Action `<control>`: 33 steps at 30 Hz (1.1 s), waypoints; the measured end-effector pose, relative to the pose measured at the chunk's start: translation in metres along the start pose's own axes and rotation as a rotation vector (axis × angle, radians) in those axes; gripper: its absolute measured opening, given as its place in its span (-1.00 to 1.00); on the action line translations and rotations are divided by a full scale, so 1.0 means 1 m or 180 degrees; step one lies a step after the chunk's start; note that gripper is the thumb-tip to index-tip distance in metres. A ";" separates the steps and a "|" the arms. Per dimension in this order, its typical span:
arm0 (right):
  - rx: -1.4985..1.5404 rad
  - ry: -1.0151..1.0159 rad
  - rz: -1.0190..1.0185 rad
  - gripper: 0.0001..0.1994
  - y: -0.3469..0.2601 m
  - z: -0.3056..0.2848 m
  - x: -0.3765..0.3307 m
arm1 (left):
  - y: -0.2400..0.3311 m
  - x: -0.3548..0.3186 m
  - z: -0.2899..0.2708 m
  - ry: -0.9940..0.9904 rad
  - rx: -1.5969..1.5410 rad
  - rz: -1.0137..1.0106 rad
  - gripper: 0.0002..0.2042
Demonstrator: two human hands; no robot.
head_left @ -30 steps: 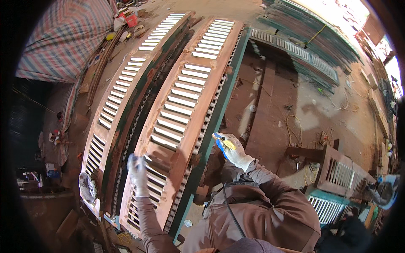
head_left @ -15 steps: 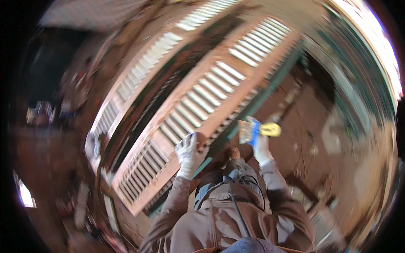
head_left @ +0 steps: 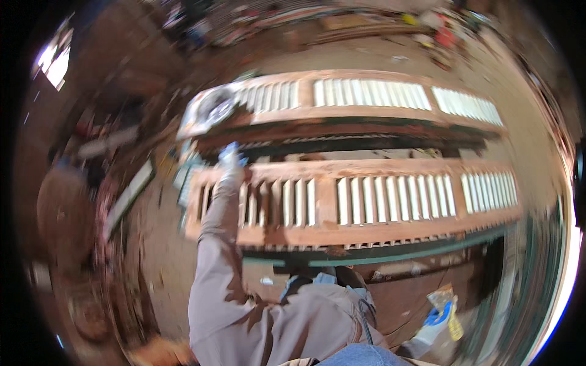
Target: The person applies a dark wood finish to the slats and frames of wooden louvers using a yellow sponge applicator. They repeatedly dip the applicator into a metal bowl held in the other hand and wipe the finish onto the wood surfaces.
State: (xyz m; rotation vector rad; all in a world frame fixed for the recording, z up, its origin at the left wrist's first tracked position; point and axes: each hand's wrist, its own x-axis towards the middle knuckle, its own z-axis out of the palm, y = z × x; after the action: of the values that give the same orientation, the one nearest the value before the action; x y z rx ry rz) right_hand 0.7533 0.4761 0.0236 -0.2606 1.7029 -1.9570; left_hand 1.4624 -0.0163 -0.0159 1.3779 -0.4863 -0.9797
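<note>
My left hand (head_left: 230, 160), in a white and blue glove, reaches over the left part of the near louvred shutter (head_left: 390, 233), by its far edge. Motion blur smears its fingers, so I cannot tell their grip. Beyond it, a shiny, clear, crumpled-looking item (head_left: 215, 107) rests on the left end of the far louvred shutter (head_left: 372, 113). Low at the right, my gloved right hand (head_left: 431, 328) is closed round a flat paintbrush (head_left: 453, 323) with a yellow handle and tan bristles. Both shutters have reddish-brown frames and pale slats.
Beneath the near shutter runs a green shutter edge (head_left: 390, 255). More dark green shutters (head_left: 537, 262) stand along the right side. A pale board (head_left: 129, 198) lies on the left floor amid blurred clutter, with planks (head_left: 366, 32) and a red item (head_left: 445, 38) farther back.
My view has swung round, so the shutters run nearly level across it. My left hand has moved from the near shutter's front edge to its far edge. The right hand keeps the paintbrush, now lower right.
</note>
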 end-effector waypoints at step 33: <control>0.0041 -0.0571 -0.0153 -0.66 -0.103 0.217 -0.059 | -0.026 -0.180 0.132 -0.3453 -0.1421 -0.1677 -0.63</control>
State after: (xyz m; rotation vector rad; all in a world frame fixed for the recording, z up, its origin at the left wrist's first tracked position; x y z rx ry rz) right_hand 0.8787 0.3263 0.1750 -0.4619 1.5817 -1.9159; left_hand 1.2535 0.0534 0.0276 0.4646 -0.6393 -2.1267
